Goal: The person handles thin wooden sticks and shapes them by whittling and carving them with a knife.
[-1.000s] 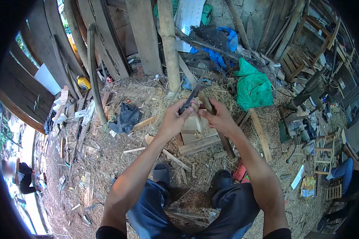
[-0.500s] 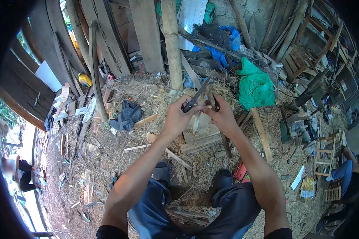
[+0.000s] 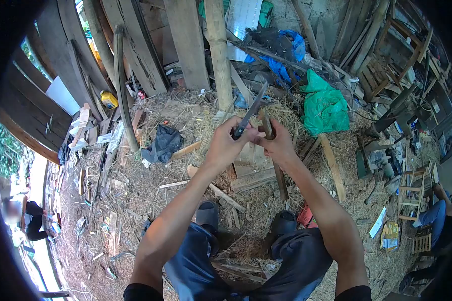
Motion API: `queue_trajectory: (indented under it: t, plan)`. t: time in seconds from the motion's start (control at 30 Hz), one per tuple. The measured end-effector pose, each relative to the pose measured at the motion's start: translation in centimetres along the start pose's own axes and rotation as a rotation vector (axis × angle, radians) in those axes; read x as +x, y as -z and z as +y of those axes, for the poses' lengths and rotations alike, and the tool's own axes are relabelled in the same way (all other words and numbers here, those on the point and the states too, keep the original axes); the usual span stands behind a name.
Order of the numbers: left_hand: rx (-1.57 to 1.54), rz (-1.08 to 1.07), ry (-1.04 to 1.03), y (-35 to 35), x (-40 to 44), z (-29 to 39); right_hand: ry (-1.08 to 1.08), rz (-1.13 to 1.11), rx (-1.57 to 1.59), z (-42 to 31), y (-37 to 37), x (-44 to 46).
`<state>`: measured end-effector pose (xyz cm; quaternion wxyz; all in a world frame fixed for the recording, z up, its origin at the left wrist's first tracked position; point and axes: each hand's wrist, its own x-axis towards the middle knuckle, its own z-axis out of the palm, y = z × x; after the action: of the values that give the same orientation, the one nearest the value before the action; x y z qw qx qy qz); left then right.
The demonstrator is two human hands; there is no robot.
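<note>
The left hand (image 3: 228, 140) is partly covering a knife (image 3: 250, 113); the right hand (image 3: 280, 144) is hiding part of a stick (image 3: 267, 125). The view's dark edge is obscuring a person (image 3: 432, 215) at right; blurring is masking another person's head (image 3: 12, 210) at left.

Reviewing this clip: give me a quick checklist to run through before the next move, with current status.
1. Knife gripped in the left hand: ok.
2. Wooden piece held in the right hand: ok.
3. Knife tip aimed away from the torso: ok.
4. Right hand clear of the cutting edge: cannot tell; the hands are close together.
5. Floor free of wood scraps: not ok, several lie about.
</note>
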<state>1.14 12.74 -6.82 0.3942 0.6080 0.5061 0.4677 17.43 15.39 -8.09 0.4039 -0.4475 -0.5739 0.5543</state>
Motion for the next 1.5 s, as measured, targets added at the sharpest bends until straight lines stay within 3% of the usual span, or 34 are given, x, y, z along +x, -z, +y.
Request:
queue_trajectory:
  t: [0.13, 0.2, 0.3, 0.53, 0.6, 0.8, 0.93, 1.03, 1.1, 1.3, 1.5]
  plan:
    - [0.146, 0.005, -0.150, 1.0, -0.4, 0.3, 0.023, 0.007, -0.037, 0.3, 0.3, 0.1]
    - [0.255, 0.029, -0.333, 1.3, -1.0, 1.3, 0.041, 0.001, -0.080, 0.6, 0.5, 0.3]
    - [0.316, -0.028, -0.345, 1.6, -1.2, 1.8, 0.071, 0.013, -0.044, 0.7, 0.4, 0.2]
    - [0.264, 0.026, -0.277, 1.0, -1.4, 1.9, 0.023, 0.003, -0.080, -0.2, 0.2, -0.1]
    - [0.256, 0.000, -0.137, 1.0, -1.7, 2.4, -0.037, 0.009, -0.064, -0.6, 0.0, -0.2]
    - [0.372, 0.030, -0.019, 0.7, -2.4, 3.9, 0.021, 0.019, 0.004, 0.2, -0.4, -0.1]
    - [0.363, 0.024, -0.023, 0.6, -2.7, 3.7, 0.032, 0.013, -0.025, -0.1, -0.3, -0.4]
    - [0.312, 0.092, -0.164, 0.2, -3.3, 2.8, -0.030, -0.021, 0.007, -0.2, -0.1, -1.0]
    - [0.353, 0.044, -0.177, 0.4, -4.0, 3.2, 0.092, -0.006, -0.063, 0.3, 0.0, -1.4]
    - [0.452, -0.096, -0.314, 1.5, -5.4, 3.0, 0.067, -0.052, -0.153, 0.6, 0.3, -3.1]
    - [0.417, -0.100, -0.146, 1.3, -6.4, 4.0, 0.102, -0.070, -0.153, 0.5, 0.1, -3.2]
